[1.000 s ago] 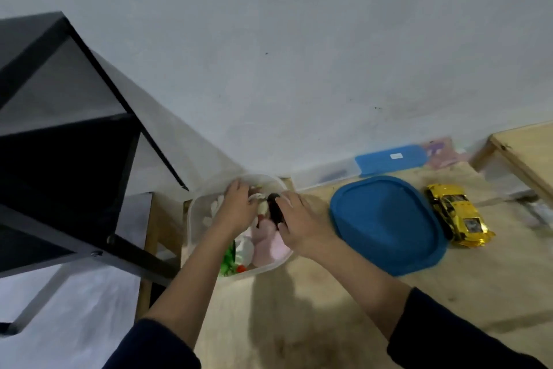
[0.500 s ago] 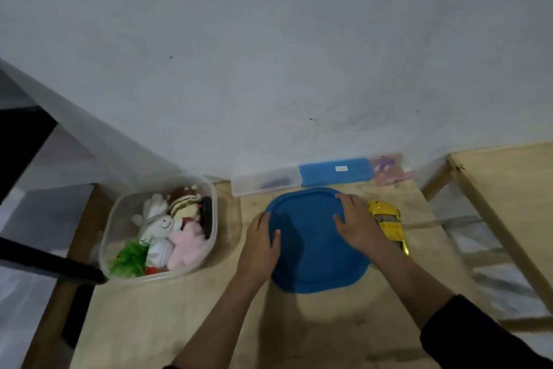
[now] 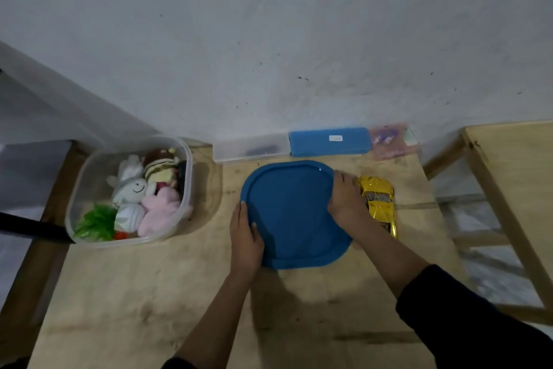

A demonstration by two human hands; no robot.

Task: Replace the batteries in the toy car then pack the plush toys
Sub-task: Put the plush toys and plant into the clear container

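Observation:
A clear plastic container [image 3: 89,171] at the table's left holds several plush toys [image 3: 140,198], white, pink, striped and green. A blue lid [image 3: 291,213] lies flat on the wooden table in the middle. My left hand [image 3: 244,238] grips the lid's left edge. My right hand [image 3: 345,198] grips its right edge, fingers over the rim. Just right of the lid sits the yellow toy car [image 3: 380,201], partly hidden by my right hand.
Against the wall lie a clear flat box [image 3: 251,147], a blue case [image 3: 329,141] and a pinkish packet [image 3: 389,141]. A second wooden table [image 3: 514,165] stands to the right across a gap. A dark bar [image 3: 33,226] crosses the left edge.
My hands left the container of plush toys and moved right to the blue lid, now holding both its sides. The view swung right and down.

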